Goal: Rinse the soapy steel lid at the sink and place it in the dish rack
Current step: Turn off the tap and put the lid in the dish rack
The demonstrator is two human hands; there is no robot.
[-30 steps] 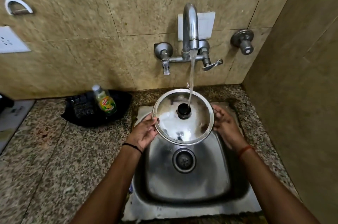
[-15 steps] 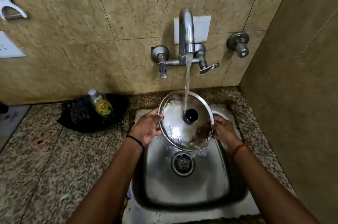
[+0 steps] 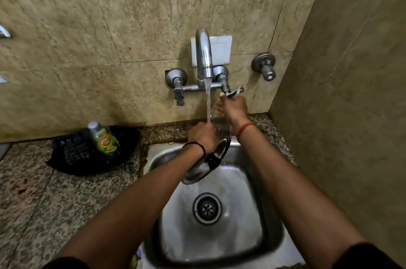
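Our left hand point(image 3: 203, 136) grips the lid point(image 3: 211, 160), tilted over the sink point(image 3: 272, 220); our right hand point(image 3: 234, 107) pinches the tap lever point(image 3: 235, 91). Water point(image 3: 208, 101) runs. Risk: a wet one-handed hold lets the lid slip into the sink.

You are looking at a dim, warm-toned kitchen corner, lit softly from above and in front. Glare catches the curved faucet point(image 3: 203, 53) and the wet floor of the steel sink point(image 3: 246, 220), while the side wall point(image 3: 351, 92) on your right falls into shade. The dark cloth point(image 3: 72, 158) on the counter point(image 3: 44, 202) loses its detail in shadow. Your wide lens bows the tile lines toward the edges. Motion blur smears the far left margin, and fine grain softens everything slightly.
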